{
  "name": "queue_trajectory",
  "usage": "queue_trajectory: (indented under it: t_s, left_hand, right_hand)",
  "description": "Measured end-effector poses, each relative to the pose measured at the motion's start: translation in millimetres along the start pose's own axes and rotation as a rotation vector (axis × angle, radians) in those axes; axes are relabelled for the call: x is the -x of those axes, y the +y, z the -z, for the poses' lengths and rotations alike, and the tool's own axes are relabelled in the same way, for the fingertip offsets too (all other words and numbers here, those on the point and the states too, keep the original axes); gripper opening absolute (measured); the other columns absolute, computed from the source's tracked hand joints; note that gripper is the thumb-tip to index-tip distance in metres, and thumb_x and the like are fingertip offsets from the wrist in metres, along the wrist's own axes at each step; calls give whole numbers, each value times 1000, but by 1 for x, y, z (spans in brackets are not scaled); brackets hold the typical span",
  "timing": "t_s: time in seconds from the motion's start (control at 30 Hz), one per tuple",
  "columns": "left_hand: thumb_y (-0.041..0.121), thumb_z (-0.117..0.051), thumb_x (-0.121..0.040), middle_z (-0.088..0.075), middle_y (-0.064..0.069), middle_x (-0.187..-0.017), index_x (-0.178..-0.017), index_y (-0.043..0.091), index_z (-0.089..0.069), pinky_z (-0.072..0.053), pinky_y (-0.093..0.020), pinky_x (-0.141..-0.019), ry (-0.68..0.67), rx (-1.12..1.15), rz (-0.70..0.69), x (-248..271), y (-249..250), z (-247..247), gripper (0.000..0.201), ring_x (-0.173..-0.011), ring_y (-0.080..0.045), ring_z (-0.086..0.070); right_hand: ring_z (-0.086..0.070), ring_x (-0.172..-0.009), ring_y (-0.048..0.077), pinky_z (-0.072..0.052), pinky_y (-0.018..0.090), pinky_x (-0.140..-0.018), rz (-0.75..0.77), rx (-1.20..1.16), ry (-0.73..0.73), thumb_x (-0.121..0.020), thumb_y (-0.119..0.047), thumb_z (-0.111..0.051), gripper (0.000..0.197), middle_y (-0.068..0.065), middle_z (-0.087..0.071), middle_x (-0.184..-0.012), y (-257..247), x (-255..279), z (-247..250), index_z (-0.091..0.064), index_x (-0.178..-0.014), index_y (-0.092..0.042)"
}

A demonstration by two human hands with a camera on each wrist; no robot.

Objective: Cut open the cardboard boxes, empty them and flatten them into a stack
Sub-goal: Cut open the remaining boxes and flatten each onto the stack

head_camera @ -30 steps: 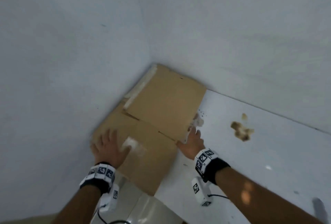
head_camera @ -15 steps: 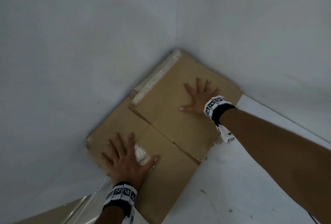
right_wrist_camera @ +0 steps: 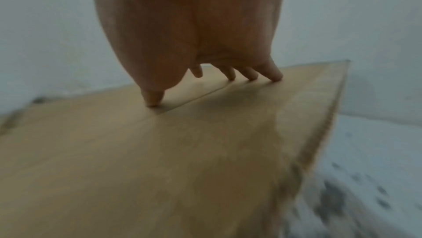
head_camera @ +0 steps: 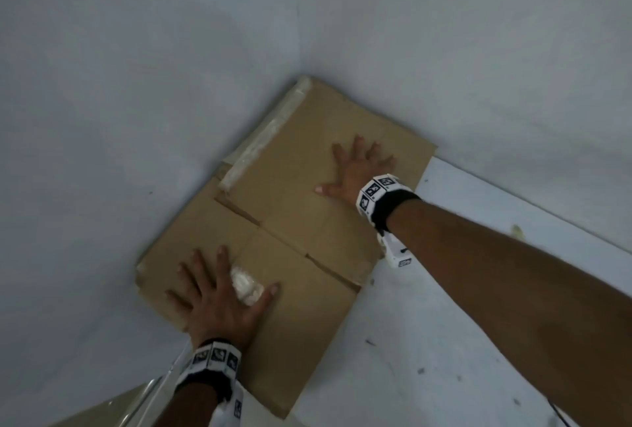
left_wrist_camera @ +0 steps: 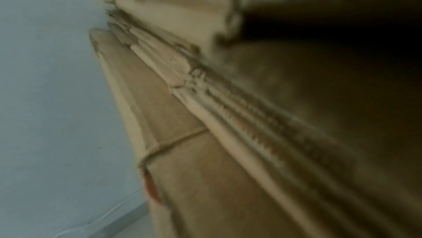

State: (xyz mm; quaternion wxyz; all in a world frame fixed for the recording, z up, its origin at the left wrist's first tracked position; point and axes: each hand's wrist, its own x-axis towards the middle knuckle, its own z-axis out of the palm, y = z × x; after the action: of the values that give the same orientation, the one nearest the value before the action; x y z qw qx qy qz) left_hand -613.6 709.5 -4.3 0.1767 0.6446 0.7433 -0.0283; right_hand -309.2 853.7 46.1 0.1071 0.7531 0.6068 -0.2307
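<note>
Cardboard (head_camera: 287, 228) lies flat in the corner, long axis running from me toward the walls; my left hand (head_camera: 219, 300) presses the near end, right hand (head_camera: 359, 166) the far, fingers spread.

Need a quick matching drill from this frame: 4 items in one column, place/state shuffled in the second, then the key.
1. left hand
2. right hand
3. flattened cardboard
4. crumpled tape

A. lies in the wall corner
B. spread flat on the far panel
C. between thumb and forefinger
D. pressed flat on the near panel

Pairs: 1-D, 2-B, 3-A, 4-C
</note>
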Motion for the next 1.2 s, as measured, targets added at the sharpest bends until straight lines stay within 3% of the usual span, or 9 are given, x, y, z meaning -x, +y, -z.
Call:
queue_trajectory:
  t_s: [0.13,0.3,0.47,0.57,0.63,0.77,0.97,1.07,1.2]
  left_hand:
    - [89,-26,-61,17,-5,-169,-162,32,2,13,-63,-119,-40,84,-62,0,-9,10,119,-154,-31,18]
    - [58,-40,-76,-6,-15,-169,-161,10,-11,8,-67,-116,-39,95,-160,28,6,23,102,-155,-36,-1]
    - [35,-47,-78,-55,-26,-132,-130,6,-52,-42,-62,-98,-111,59,-613,133,66,-21,59,-116,-45,-53]
    - [45,-44,-84,-60,-1,-105,-111,21,-61,-45,-42,-82,-304,89,-857,205,92,-49,40,-98,-28,-57]
    - [54,-45,-90,-57,10,-96,-113,31,-54,-41,-33,-82,-627,-33,-899,247,109,-60,34,-94,-16,-56]
    - [44,-58,-97,-62,7,-98,-112,35,-44,-43,-23,-82,-952,-284,-971,336,141,-93,22,-92,-12,-57]
    - [61,-63,-91,-57,19,-109,-115,48,-56,-25,-3,-100,-954,-470,-1115,447,170,-122,28,-125,-13,-58]
    - [40,-50,-105,-48,3,-151,-148,22,-44,-19,-16,-113,-899,-637,-1135,501,185,-147,47,-144,-13,-40]
    - [42,-48,-105,-47,1,-154,-146,21,-48,-27,-17,-112,-850,-714,-1088,573,205,-201,46,-143,-13,-40]
  right_hand:
    - [-3,-152,46,-11,64,-120,35,-102,77,-92,-59,-57,90,17,2,-167,9,91,-33,-8,-160,-28]
    - [-22,-150,38,-29,55,-117,97,-181,39,-95,-62,-41,71,14,-24,-162,96,240,-115,-34,-153,-21]
    - [-53,-117,17,-40,33,-98,-190,-301,-99,-97,-58,-41,45,-6,-57,-122,176,381,-188,-57,-125,-26]
    - [-59,-111,16,-43,27,-94,-388,-458,-207,-99,-49,-52,27,-5,-60,-112,210,460,-230,-55,-114,-27]
    - [-60,-107,19,-45,27,-92,-501,-526,-258,-97,-47,-56,20,0,-64,-117,221,514,-260,-54,-107,-29]
    - [-59,-117,21,-42,25,-93,-726,-712,-318,-95,-45,-57,16,4,-64,-119,230,653,-349,-55,-101,-30]
    - [-61,-104,10,-41,25,-100,-1140,-1097,-317,-85,-64,-56,29,-5,-65,-99,212,832,-492,-48,-73,-39]
    - [-61,-114,5,-40,16,-91,-1251,-1206,-339,-86,-59,-62,28,-5,-68,-110,197,905,-544,-46,-75,-39]
    - [-61,-113,3,-34,13,-79,-1267,-1283,-368,-76,-67,-59,29,-14,-63,-112,207,982,-588,-46,-74,-41]
